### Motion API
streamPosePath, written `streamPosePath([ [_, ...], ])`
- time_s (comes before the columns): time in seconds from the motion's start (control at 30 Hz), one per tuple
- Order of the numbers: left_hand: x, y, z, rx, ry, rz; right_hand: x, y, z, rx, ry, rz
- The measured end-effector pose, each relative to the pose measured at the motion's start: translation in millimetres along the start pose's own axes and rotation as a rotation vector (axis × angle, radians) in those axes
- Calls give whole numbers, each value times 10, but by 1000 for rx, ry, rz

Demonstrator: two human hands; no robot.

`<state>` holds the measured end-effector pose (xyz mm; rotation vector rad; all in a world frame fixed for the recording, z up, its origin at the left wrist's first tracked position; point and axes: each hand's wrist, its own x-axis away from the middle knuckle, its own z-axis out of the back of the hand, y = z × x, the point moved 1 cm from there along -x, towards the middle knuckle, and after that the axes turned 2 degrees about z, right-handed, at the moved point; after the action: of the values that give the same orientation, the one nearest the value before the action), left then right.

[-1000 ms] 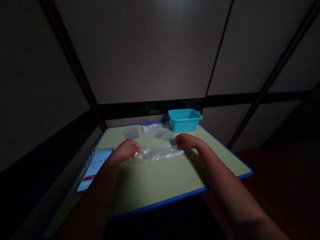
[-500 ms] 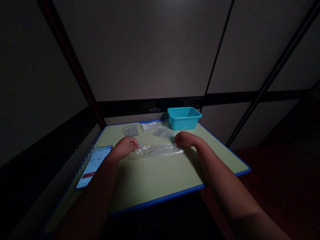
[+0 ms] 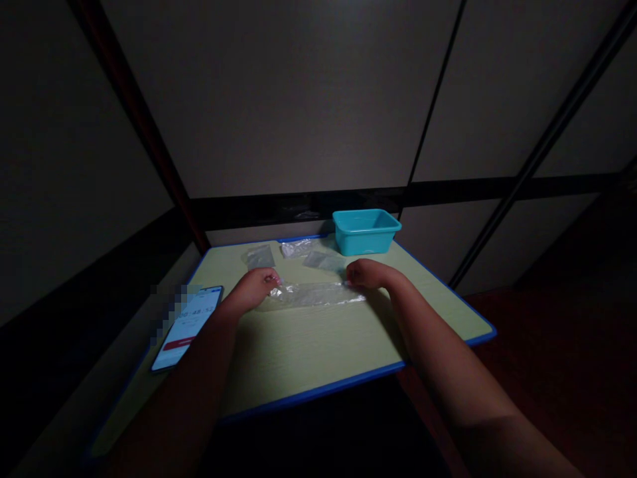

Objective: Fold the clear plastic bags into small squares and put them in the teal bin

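A clear plastic bag (image 3: 313,295) is stretched sideways, low over the yellowish tabletop (image 3: 308,352). My left hand (image 3: 256,289) pinches its left end between thumb and fingers. At the far edge, toward the right end, my right hand (image 3: 367,273) is closed on the same bag. Just beyond the hands lie a flat translucent packet (image 3: 322,260), another grey translucent packet (image 3: 261,256) to the left, and a crinkled clear bag with something whitish in it (image 3: 296,248) between them.
A turquoise plastic basin (image 3: 365,240) stands at the table's back right. The phone (image 3: 192,325), showing a running timer, lies at the left edge, partly behind my left forearm. Panelled cabinet doors (image 3: 298,99) rise right behind the blue-edged table.
My left hand has shifted slightly to the right and away from me, with its end of the bag. My right hand keeps its hold almost in place.
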<state>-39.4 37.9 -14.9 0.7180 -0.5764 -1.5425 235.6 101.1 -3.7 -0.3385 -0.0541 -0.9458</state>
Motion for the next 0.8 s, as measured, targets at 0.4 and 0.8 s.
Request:
streamPosePath([
  [0.4,-82,-126,-96,135,63,72,-1,7,4,17,-17,15],
  [0.8,-107,-144,-137,188,92,85,12,43,24,-149,28,47],
])
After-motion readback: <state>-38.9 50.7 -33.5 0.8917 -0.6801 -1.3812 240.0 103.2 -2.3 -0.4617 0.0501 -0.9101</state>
